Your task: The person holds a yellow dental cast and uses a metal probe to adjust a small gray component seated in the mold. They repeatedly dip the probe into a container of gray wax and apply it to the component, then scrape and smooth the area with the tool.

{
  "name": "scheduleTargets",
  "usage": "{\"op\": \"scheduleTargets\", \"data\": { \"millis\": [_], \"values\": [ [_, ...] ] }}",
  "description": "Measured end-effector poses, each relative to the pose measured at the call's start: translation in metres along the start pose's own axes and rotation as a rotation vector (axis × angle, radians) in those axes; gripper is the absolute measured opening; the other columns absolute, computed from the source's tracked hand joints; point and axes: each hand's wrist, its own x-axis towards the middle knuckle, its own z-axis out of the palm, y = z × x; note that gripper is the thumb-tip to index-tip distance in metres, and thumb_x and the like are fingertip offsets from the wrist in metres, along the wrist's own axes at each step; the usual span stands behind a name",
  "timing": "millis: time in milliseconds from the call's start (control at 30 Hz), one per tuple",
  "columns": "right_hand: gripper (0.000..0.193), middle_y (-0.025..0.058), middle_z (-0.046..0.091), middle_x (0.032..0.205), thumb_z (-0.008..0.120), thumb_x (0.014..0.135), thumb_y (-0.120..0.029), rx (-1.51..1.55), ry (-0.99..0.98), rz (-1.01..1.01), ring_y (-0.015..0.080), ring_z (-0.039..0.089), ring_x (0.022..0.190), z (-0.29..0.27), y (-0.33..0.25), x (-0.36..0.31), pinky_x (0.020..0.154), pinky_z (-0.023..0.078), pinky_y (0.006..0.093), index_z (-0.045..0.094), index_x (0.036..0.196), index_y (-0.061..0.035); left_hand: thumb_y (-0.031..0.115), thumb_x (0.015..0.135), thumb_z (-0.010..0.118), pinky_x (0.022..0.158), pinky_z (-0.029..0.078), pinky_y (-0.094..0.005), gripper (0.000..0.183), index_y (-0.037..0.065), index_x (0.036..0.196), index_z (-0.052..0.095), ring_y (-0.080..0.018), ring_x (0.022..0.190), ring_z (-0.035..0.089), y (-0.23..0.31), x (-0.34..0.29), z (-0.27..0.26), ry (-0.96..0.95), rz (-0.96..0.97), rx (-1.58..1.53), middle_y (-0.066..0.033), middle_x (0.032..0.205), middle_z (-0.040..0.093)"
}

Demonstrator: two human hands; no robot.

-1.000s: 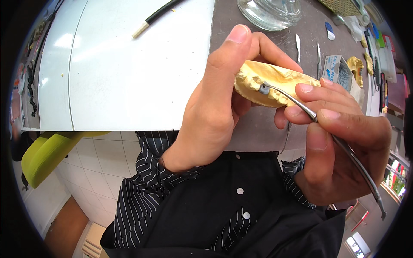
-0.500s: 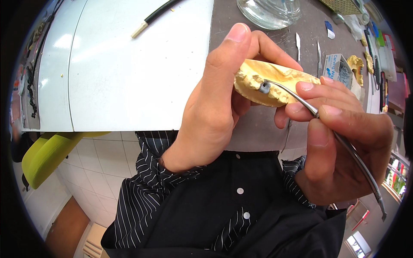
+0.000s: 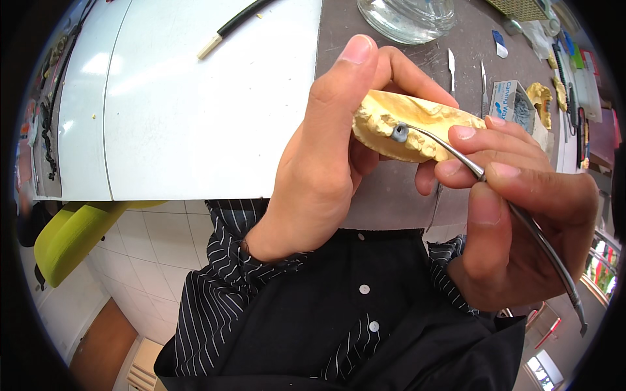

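A pale yellow plaster dental model (image 3: 417, 111) with a row of teeth is gripped in my left hand (image 3: 329, 146), thumb at its left end and fingers behind it. Among the teeth sits a small grey wax tooth (image 3: 399, 133) with a dark hollow in it. My right hand (image 3: 521, 195) pinches a slim metal wax carving tool (image 3: 540, 236) between thumb and fingers. The tool's bent tip is at the upper edge of the grey wax, seemingly touching it. Other right fingers rest against the model's right end.
On the grey mat (image 3: 385, 205) stand a glass vessel (image 3: 407, 19) and a box of grey wax (image 3: 515, 104). Two slender metal instruments lie between them. Another plaster model (image 3: 538, 101) is beyond the box. A black-handled tool (image 3: 238, 23) lies on the white tabletop (image 3: 195, 124). A green chair (image 3: 75, 238) stands at left.
Both hands hold nearly the same pose. The model and the tool tip have shifted very slightly left.
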Motion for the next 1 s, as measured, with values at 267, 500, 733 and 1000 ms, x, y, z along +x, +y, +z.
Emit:
{"op": "scheduleTargets", "data": {
  "millis": [267,500,733,1000],
  "values": [
    [0.018,0.014,0.065,0.075,0.043,0.077,0.004,0.008,0.006,0.012,0.025,0.063,0.086,0.0004,0.0001,-0.0012,0.087,0.041,0.0449,0.045,0.095,0.0014,0.053,0.089,0.014,0.078,0.044,-0.0274,0.067,-0.002,0.093,0.051,-0.0168,0.082,0.058,-0.0006,-0.0003,-0.0006,0.002,0.0,-0.008,-0.0133,0.085,0.06],
    [0.018,0.0142,0.065,0.076,0.043,0.077,0.004,0.016,0.007,0.006,0.0252,0.063,0.086,0.0009,0.001,-0.0018,0.088,0.041,0.0448,0.045,0.095,0.0017,0.053,0.089,0.014,0.076,0.044,-0.0268,0.067,-0.002,0.092,0.052,-0.016,0.081,0.058,-0.0005,-0.0006,-0.0014,0.002,0.002,-0.006,-0.0124,0.084,0.06],
    [0.018,0.0142,0.064,0.076,0.042,0.078,0.003,0.002,0.006,0.018,0.0251,0.064,0.085,0.0007,-0.0012,-0.0016,0.088,0.041,0.0443,0.045,0.095,0.0021,0.053,0.089,0.014,0.077,0.044,-0.0276,0.067,-0.001,0.091,0.052,-0.0163,0.081,0.058,0.001,-0.001,0.0012,0.016,-0.008,0.007,-0.0123,0.084,0.06],
    [0.018,0.0139,0.065,0.077,0.043,0.078,0.002,0.014,0.037,-0.006,0.0243,0.064,0.084,0.0046,0.0009,-0.0034,0.087,0.041,0.0441,0.046,0.095,0.0017,0.055,0.088,0.016,0.077,0.044,-0.0275,0.066,-0.001,0.09,0.052,-0.0162,0.081,0.058,0.0021,-0.0017,0.0021,0.046,-0.035,0.052,-0.0116,0.083,0.06]
  ]
}}
